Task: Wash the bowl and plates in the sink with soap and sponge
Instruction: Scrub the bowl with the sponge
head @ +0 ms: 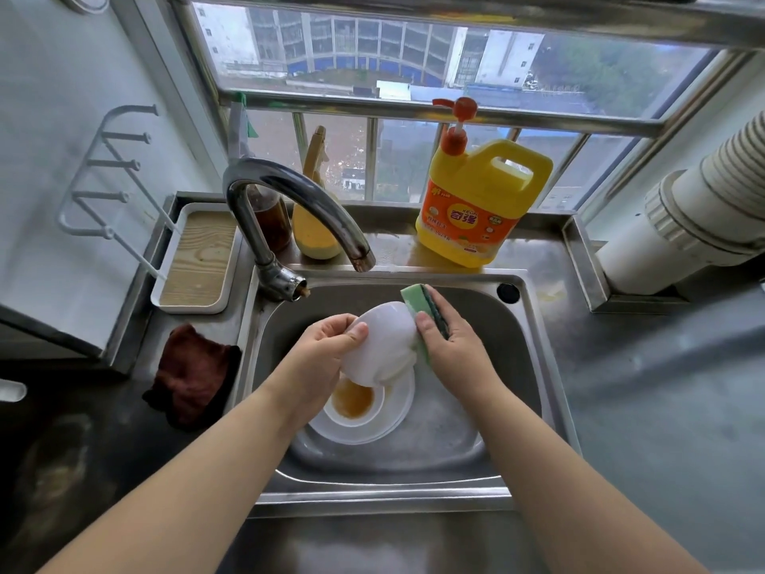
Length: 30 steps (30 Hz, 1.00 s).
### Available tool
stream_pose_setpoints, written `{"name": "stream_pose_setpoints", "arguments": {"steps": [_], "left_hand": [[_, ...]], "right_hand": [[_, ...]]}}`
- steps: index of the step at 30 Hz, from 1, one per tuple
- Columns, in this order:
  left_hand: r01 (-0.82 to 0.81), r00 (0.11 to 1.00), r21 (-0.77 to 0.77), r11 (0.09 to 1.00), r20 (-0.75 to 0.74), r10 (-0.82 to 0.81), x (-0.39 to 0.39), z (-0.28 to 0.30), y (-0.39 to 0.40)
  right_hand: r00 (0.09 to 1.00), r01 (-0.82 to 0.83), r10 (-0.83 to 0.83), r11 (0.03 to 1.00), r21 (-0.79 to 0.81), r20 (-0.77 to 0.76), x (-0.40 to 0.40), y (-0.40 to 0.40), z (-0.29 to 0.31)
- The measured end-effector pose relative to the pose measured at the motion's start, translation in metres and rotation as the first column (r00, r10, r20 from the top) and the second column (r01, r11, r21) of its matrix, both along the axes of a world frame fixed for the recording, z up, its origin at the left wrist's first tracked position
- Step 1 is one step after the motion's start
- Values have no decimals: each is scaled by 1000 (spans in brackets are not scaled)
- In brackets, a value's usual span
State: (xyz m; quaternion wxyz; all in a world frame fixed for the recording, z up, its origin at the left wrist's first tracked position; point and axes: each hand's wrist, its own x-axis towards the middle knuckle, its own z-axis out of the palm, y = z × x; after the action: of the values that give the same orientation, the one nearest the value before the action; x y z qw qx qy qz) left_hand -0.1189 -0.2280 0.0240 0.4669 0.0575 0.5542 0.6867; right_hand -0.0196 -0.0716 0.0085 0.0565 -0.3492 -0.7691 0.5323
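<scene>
Over the steel sink (513, 366) my left hand (327, 350) grips a white bowl (383, 345) by its rim, tilted with its outside facing up. My right hand (449, 345) holds a green sponge (422, 312) with a dark scouring side and presses it against the bowl's right side. Below, on the sink floor, lie stacked white plates (397, 412). A small white dish (356, 401) with brown residue sits on top of them. A yellow soap jug (476, 205) with an orange pump stands on the ledge behind the sink.
A curved chrome tap (289, 205) arches over the sink's back left. A brown cloth (192, 374) lies on the left counter, near a white tray (198, 258) with a wooden base. A dark bottle (271, 215) and a yellow spray bottle (316, 209) stand behind the tap. A white pipe (683, 225) runs at right.
</scene>
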Motion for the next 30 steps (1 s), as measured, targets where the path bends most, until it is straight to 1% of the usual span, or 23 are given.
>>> {"name": "stream_pose_setpoints", "arguments": {"steps": [2, 4, 5, 6, 8, 10, 11, 12, 14, 16, 17, 18, 20, 21, 22, 23, 24, 26, 28, 29, 30], "left_hand": [[-19, 999, -22, 1000, -42, 18, 0, -1, 0], [-28, 998, -31, 999, -57, 26, 3, -2, -1], [-37, 998, -21, 999, -47, 36, 4, -2, -1], [-48, 998, -13, 999, -39, 47, 5, -3, -2], [-63, 997, -4, 998, -34, 63, 7, -3, -4], [-61, 998, 8, 998, -34, 61, 8, -3, -4], [-57, 998, 10, 998, -39, 57, 8, -2, -3], [-59, 997, 11, 998, -50, 59, 8, -1, -2], [-78, 993, 6, 997, -86, 78, 8, 0, 0], [-92, 991, 9, 996, -96, 92, 9, 1, 1], [-93, 992, 19, 995, -87, 95, 10, 2, 1], [-97, 992, 32, 995, -80, 100, 10, 2, 0], [-114, 990, 43, 993, -76, 117, 10, 3, -1], [-118, 989, 40, 992, -80, 121, 11, 4, -1], [-121, 989, 37, 992, -84, 124, 11, 3, -1], [-130, 988, 40, 991, -84, 133, 11, 4, 0], [-149, 985, 48, 988, -78, 152, 11, 4, 1], [-162, 984, 63, 985, -65, 166, 10, 3, 2], [-140, 987, 72, 988, -69, 145, 11, 2, 2], [-141, 987, 75, 987, -68, 146, 12, 2, 3], [-151, 986, 74, 986, -62, 156, 12, -1, 3]], "right_hand": [[997, -50, 56, 992, 117, -50, 3, -12, 7], [990, -125, 138, 963, 240, -35, 2, -25, 13], [987, -145, 156, 954, 262, -22, 0, -28, 14], [989, -142, 149, 962, 232, -13, -3, -26, 13], [997, -83, 82, 993, 80, 4, -9, -16, 12], [1000, -10, 11, 998, -54, 23, -10, -7, 11], [1000, 4, -3, 997, -72, 16, -8, -8, 11], [1000, 5, -6, 998, -56, -10, -7, -11, 13], [997, -43, 46, 998, 45, -64, -7, -22, 17], [990, -112, 123, 981, 155, -65, -10, -31, 22], [988, -127, 140, 976, 178, -64, -11, -31, 24], [989, -117, 129, 981, 154, -72, -13, -28, 25], [996, -34, 33, 999, -16, -78, -15, -18, 25], [998, 11, -19, 993, -116, -64, -14, -14, 24], [997, 43, -52, 984, -174, -50, -13, -12, 22], [997, 46, -56, 984, -170, -57, -10, -14, 22], [996, 28, -37, 994, -110, -78, -9, -17, 23], [993, -57, 64, 996, 65, -99, -8, -28, 28], [987, -121, 142, 966, 227, -80, -9, -37, 32], [986, -121, 147, 959, 256, -84, -10, -37, 32], [988, -101, 125, 968, 231, -94, -11, -34, 31]]}}
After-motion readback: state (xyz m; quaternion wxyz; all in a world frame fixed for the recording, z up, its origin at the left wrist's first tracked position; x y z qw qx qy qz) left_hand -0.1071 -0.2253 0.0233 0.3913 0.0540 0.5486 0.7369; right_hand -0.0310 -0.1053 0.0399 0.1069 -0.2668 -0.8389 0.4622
